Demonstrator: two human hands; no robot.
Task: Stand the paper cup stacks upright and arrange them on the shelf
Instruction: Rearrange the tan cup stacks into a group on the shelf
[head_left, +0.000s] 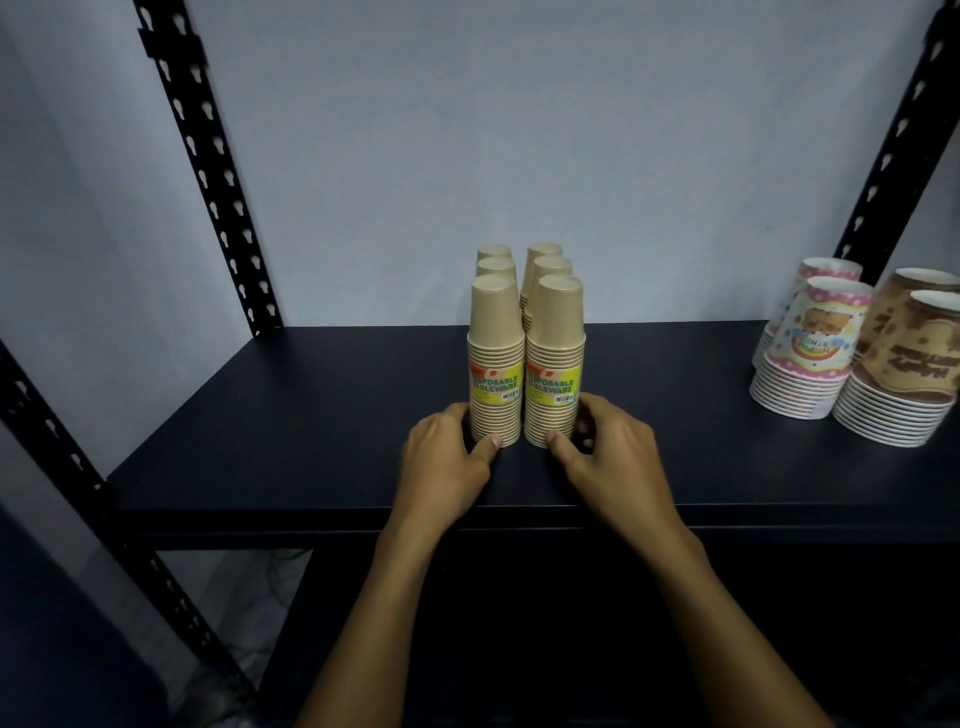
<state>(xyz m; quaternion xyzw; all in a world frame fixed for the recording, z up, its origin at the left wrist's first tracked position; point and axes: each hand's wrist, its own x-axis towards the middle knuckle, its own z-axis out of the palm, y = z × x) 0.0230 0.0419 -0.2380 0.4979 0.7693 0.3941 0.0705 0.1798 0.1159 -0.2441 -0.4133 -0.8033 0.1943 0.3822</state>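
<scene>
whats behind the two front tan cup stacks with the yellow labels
Four more tan stacks, two behind each front stack. Only their tops show; their lower parts are covered.

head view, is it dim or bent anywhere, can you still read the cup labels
Head view: dim, even light with no glare; the wide lens bows the shelf posts outward; labels on the front cup stacks are soft but readable, and the printed cups at the right edge look stretched.
</scene>
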